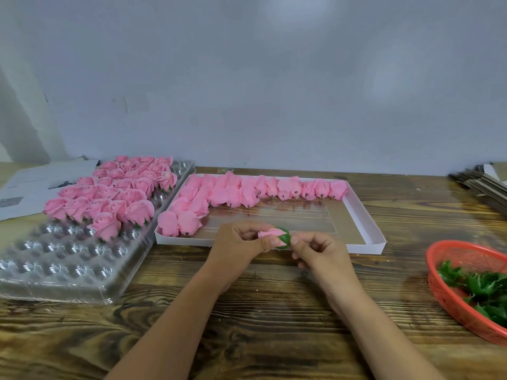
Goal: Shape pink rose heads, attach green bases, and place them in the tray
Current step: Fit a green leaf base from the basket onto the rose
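My left hand [241, 244] grips a pink rose head [270, 233] lying sideways, just in front of the white box. A green base [284, 238] sits on the rose's right end, and my right hand [315, 249] pinches it with thumb and forefinger. The clear plastic tray [63, 264] at the left holds several finished pink roses [109, 198] in its far rows; its near cups are bare. The white shallow box [365, 215] holds several unshaped pink rose heads [247, 190] along its far and left sides.
A red mesh basket [450, 292] with several green bases [482, 286] stands at the right edge. Papers [35, 185] lie at the far left, a stack of flat card pieces [482, 185] at the far right. The wooden table [260, 311] meets a grey wall.
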The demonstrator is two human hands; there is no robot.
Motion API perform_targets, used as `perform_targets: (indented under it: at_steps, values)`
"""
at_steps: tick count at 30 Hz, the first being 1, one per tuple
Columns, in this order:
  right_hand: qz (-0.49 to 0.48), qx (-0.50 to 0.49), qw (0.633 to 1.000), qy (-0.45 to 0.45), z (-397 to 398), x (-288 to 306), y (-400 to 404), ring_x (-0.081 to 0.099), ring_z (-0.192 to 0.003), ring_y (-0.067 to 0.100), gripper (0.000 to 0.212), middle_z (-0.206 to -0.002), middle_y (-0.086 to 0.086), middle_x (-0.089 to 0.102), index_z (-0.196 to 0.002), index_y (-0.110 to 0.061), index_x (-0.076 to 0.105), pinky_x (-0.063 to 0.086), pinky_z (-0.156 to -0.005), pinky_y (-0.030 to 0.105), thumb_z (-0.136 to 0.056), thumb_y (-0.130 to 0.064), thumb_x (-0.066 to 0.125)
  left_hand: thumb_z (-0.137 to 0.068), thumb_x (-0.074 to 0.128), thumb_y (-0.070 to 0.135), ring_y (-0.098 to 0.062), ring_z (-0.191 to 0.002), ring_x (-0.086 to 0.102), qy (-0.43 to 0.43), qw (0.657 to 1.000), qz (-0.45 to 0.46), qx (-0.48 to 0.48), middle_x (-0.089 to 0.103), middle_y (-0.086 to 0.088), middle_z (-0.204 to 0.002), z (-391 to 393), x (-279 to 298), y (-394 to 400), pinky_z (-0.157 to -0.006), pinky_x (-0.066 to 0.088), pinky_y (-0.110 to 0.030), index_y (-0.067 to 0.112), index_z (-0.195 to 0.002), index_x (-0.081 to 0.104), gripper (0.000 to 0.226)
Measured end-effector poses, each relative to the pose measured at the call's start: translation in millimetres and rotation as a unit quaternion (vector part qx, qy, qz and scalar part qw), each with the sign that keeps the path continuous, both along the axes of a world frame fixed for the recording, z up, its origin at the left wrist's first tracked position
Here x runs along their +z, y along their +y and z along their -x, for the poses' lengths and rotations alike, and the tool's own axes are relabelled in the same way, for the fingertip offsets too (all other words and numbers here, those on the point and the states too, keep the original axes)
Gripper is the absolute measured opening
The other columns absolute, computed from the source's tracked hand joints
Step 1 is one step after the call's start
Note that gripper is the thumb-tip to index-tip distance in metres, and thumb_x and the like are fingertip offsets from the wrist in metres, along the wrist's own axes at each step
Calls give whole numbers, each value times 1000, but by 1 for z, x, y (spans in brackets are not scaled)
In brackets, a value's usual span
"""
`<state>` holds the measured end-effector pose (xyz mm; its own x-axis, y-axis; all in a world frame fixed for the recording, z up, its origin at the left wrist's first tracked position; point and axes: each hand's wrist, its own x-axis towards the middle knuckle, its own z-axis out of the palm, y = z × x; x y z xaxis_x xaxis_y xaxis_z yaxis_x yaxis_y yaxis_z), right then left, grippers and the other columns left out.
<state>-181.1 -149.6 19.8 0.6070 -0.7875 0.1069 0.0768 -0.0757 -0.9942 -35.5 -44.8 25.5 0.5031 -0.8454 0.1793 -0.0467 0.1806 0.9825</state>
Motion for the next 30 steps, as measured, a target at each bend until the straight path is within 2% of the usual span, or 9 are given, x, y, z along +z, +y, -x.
perform_targets:
  at_steps: [4,11,14,17,20,23,26,28,30]
  values:
    - [6,13,1000,9,3,-3,-4,59,-60,3,10,-62,-2,67,-85,-11,77,49,-54,16,-91,-8,70,-69,85,33,-8,-85,75,-26,1000,5,-8,80,2,-94,1,0,0,-75,55,-17,35,-92,82,23]
    - [12,32,999,4,2,-4,-5,63,-63,10,8,-68,2,69,-85,-6,71,55,-61,19,-90,0,69,-77,86,16,-7,-90,75,-51,998,-22,-8,80,5,-96,-4,-2,1,-77,54,-14,38,-90,82,26]
    - [33,26,999,12,-1,-6,-4,67,-73,12,16,-76,0,73,-92,-13,72,57,-67,21,-90,2,68,-79,85,14,-6,-88,75,-65,998,-26,2,80,8,-94,-7,-1,1,-75,54,-13,41,-88,82,29]
    - [140,25,987,74,-1,-9,-3,70,-87,6,36,-90,-14,75,-112,-30,69,55,-79,16,-87,-5,72,-78,87,15,-6,-89,75,-98,995,-29,19,79,11,-93,-7,0,1,-76,55,-13,46,-85,80,33]
    - [269,23,951,153,0,-13,1,65,-91,-7,51,-87,-24,69,-125,-38,63,49,-78,6,-80,-19,79,-77,87,14,-4,-87,74,-120,991,-39,34,79,14,-92,-6,-4,0,-76,54,-13,41,-85,78,29]
    - [334,-10,926,174,0,-12,4,63,-93,-6,45,-98,-25,69,-126,-36,64,48,-84,10,-83,-29,77,-77,87,19,-1,-91,72,-154,986,-48,29,77,19,-96,-2,-6,-1,-80,55,-14,41,-96,73,32]
    - [317,-11,938,144,3,-9,5,62,-92,-10,34,-95,-31,67,-120,-43,61,45,-77,4,-90,-30,71,-76,87,23,0,-98,70,-167,985,-37,16,74,23,-106,3,-2,-1,-84,54,-15,45,-108,68,44]
    - [268,4,956,116,2,-7,5,65,-91,-4,28,-94,-25,72,-118,-41,62,48,-77,10,-93,-29,68,-76,88,19,-5,-96,71,-149,988,-22,19,75,19,-108,4,0,-1,-85,55,-17,38,-117,67,50]
    - [231,24,968,99,0,-6,6,68,-91,4,29,-98,-17,74,-123,-34,64,54,-81,23,-95,-30,66,-77,87,15,-7,-93,72,-123,992,-15,30,76,14,-107,4,1,-2,-85,57,-20,30,-120,67,50]
